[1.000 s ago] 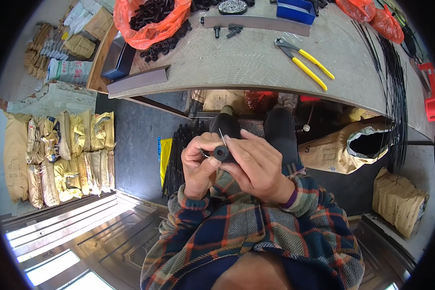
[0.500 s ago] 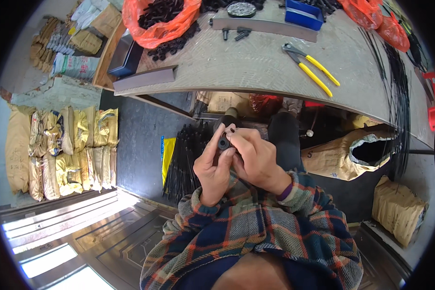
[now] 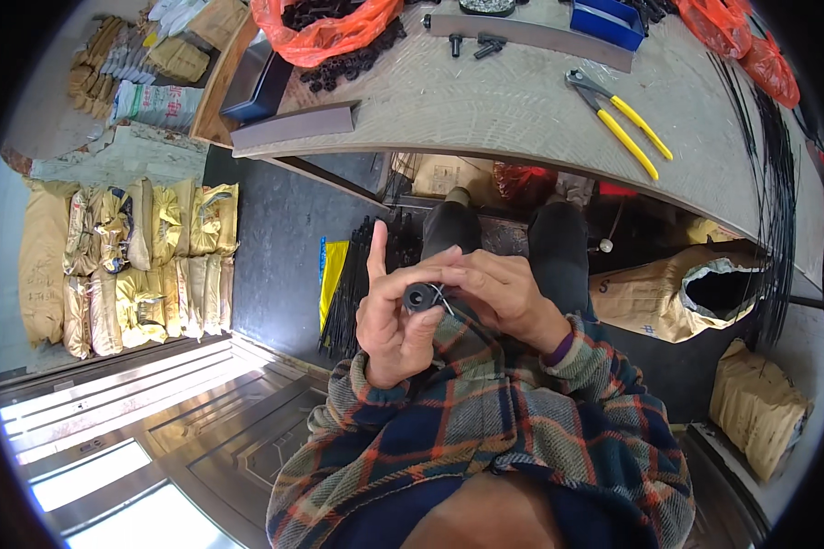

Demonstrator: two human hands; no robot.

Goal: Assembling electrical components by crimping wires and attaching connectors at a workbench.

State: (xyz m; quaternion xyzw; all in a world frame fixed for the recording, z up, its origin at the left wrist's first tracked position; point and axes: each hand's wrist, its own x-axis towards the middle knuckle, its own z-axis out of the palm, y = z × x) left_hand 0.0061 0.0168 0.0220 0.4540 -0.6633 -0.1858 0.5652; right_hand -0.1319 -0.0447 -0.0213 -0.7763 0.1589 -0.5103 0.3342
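Observation:
A short black tubular part (image 3: 418,296) with a round hole in its end shows between my hands, above my lap. My left hand (image 3: 391,320) grips it between thumb and fingers, its index finger pointing straight up. Bent over the part from the right is my right hand (image 3: 505,288), its fingers closed and overlapping the left fingertips. A thin strand (image 3: 443,300) crosses beside the part's end, partly light from glare. The right hand covers the rest of the part.
Ahead, the grey worktable (image 3: 485,114) bears yellow-handled pliers (image 3: 621,123), a blue tray (image 3: 606,25), small black pieces (image 3: 490,47) and an orange bag (image 3: 325,41). Long black ties hang over its right edge. A paper sack (image 3: 655,295) lies open below; black strips (image 3: 346,311) stand left of my legs.
My left index finger has lifted away and points up. The black part's holed end now shows more fully, with the strand beside it. My right hand lies flatter over it. The whole view has shifted slightly.

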